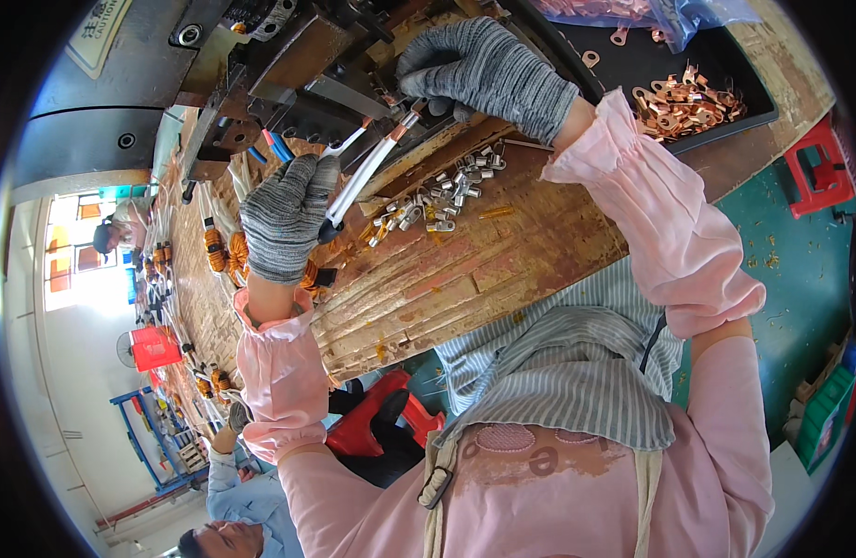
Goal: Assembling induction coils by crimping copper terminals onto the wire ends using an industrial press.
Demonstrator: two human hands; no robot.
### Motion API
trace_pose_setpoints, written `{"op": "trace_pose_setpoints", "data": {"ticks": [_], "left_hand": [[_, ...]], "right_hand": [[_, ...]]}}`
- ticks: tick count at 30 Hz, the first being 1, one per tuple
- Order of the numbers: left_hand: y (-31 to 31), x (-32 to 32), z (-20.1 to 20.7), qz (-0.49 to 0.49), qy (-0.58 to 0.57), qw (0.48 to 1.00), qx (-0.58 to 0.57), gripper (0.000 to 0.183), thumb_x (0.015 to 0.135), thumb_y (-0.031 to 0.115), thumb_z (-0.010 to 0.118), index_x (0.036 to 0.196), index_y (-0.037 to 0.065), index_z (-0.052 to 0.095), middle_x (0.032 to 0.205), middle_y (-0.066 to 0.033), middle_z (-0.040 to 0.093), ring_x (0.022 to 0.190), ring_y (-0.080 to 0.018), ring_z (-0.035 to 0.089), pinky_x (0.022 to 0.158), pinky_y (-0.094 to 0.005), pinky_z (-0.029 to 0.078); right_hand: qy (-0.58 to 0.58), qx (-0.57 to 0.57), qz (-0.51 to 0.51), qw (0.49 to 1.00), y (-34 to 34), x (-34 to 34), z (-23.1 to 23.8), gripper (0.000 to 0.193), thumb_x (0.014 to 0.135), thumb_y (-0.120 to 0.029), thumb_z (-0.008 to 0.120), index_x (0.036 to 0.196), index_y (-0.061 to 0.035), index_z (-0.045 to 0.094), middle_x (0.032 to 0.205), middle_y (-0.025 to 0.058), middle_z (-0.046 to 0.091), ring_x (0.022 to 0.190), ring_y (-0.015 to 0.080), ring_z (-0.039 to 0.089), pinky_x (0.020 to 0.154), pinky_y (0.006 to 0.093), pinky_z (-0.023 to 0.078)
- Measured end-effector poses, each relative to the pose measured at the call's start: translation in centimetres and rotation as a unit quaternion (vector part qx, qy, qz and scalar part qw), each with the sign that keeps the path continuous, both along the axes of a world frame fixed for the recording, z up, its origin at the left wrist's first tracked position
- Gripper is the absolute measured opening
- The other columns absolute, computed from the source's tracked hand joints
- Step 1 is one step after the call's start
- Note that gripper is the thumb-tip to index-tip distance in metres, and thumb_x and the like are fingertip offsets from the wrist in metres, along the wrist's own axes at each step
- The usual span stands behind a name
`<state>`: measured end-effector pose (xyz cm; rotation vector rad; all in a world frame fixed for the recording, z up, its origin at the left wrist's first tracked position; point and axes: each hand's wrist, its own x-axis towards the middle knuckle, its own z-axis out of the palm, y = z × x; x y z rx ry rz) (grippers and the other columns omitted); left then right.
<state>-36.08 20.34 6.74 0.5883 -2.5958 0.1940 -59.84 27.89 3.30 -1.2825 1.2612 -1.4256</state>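
My left hand (288,219), in a grey knitted glove, is closed around a white cable (350,139) that reaches toward the machine's tooling. Alongside its fingers runs a thicker white cable (363,177) with a bare metallic tip and a black lower end. My right hand (493,74), gloved the same way, has its fingers curled together at the tooling of the dark metal press (330,93). Whatever those fingertips pinch is hidden. Below this hand, a pile of silver cable lugs (446,193) lies on the worn wooden bench (446,279).
A black tray (758,116) at the right holds copper ring lugs (688,104) and a plastic bag (688,17). Copper coils (225,253) with white leads line the bench to the left. Red stools (818,167) stand nearby. A co-worker (251,507) is at lower left.
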Motion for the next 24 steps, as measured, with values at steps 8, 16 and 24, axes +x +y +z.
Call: {"op": "trace_pose_setpoints", "data": {"ticks": [8, 16, 24], "left_hand": [[0.2, 0.3, 0.3, 0.026, -0.021, 0.999, 0.027, 0.015, 0.078, 0.022, 0.059, 0.076, 0.007, 0.059, 0.062, -0.0109, 0.055, 0.052, -0.0265, 0.054, 0.048, -0.0339, 0.042], [-0.2, 0.4, 0.1, 0.011, -0.018, 0.999, 0.025, 0.014, 0.078, 0.021, 0.060, 0.076, 0.006, 0.059, 0.064, -0.0120, 0.057, 0.053, -0.0272, 0.055, 0.048, -0.0341, 0.042], [0.0, 0.4, 0.2, 0.018, -0.023, 0.999, 0.016, 0.014, 0.077, 0.020, 0.061, 0.076, 0.006, 0.060, 0.066, -0.0125, 0.057, 0.054, -0.0272, 0.055, 0.049, -0.0336, 0.043]], "right_hand": [[0.063, 0.000, -0.015, 0.998, -0.3, 0.1, -0.1, 0.023, 0.076, -0.019, 0.065, 0.093, -0.0050, 0.061, 0.078, 0.0055, 0.063, 0.066, 0.0104, 0.061, 0.050, 0.0206, 0.049], [0.103, -0.125, -0.067, 0.984, 2.2, 0.7, -0.6, 0.022, 0.072, -0.026, 0.067, 0.079, -0.0062, 0.063, 0.069, 0.0057, 0.062, 0.063, 0.0128, 0.060, 0.062, 0.0254, 0.048], [0.066, -0.128, -0.061, 0.988, 5.0, 1.8, -0.6, 0.019, 0.073, -0.021, 0.067, 0.083, -0.0054, 0.061, 0.072, 0.0064, 0.063, 0.067, 0.0147, 0.060, 0.066, 0.0265, 0.048]]}}
